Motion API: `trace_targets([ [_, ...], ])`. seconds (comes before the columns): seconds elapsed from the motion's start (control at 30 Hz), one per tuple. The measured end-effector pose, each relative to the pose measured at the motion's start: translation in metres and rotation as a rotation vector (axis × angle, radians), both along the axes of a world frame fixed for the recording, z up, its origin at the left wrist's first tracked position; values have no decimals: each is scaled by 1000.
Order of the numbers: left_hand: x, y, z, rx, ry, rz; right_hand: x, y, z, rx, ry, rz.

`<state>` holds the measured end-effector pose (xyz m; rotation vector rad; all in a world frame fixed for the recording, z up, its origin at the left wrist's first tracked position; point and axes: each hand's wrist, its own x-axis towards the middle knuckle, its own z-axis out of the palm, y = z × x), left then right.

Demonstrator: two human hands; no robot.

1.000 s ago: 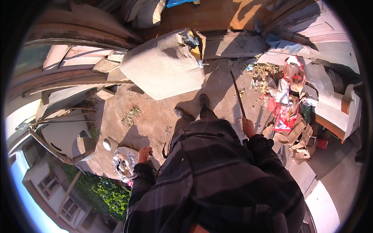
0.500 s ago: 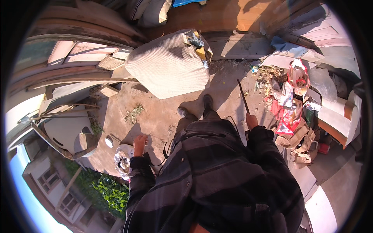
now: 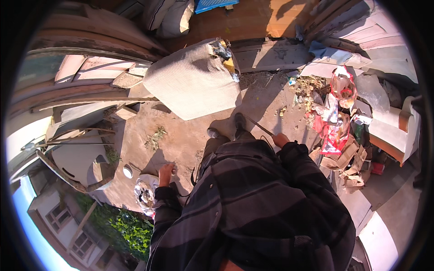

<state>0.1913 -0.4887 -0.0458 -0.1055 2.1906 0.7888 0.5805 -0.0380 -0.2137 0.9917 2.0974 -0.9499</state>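
Note:
My right hand (image 3: 280,140) is closed round one end of a thin dark stick (image 3: 261,127), which points up and to the left toward my right shoe (image 3: 240,120). My left hand (image 3: 166,174) hangs at my left side with its fingers curled; whether anything small is in them I cannot make out. Just below and left of it is a white plastic bag (image 3: 141,193) with mixed contents. In front of my feet a large whitish woven sack (image 3: 192,83) stands on the ground, with crumpled wrappers (image 3: 222,49) showing at its top right corner.
To the right lie red and white bags (image 3: 337,135), torn cardboard (image 3: 348,162) and dry plant litter (image 3: 312,86). A wooden pole (image 3: 95,103) reaches toward the sack from the left. A small white round object (image 3: 128,171) and dry weeds (image 3: 156,137) lie on the ground. Leafy green plants (image 3: 131,228) grow at lower left.
The stick in my right hand has swung left, from pointing ahead to slanting toward my shoe, and that hand has shifted slightly left. My left hand has moved slightly down and right.

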Motion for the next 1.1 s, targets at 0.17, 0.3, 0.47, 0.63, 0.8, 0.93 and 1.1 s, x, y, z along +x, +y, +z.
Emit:
trace_targets([
  [0.17,-4,-12,-9,53,9,67,20,-7,33,270,65,-452],
  [0.3,5,-38,-46,91,-136,112,-7,7,85,334,152,-399],
  [0.47,14,-49,-88,25,-233,175,-41,15,129,350,51,-249],
  [0.63,9,-29,-101,92,-177,128,-71,48,135,424,-3,-115],
  [0.8,-4,-5,-83,133,-129,166,-81,109,152,415,31,10],
  [0.93,3,25,-74,52,-151,244,-73,163,168,363,79,81],
  [1.1,41,126,-53,-16,-259,286,-69,248,141,224,148,103],
])
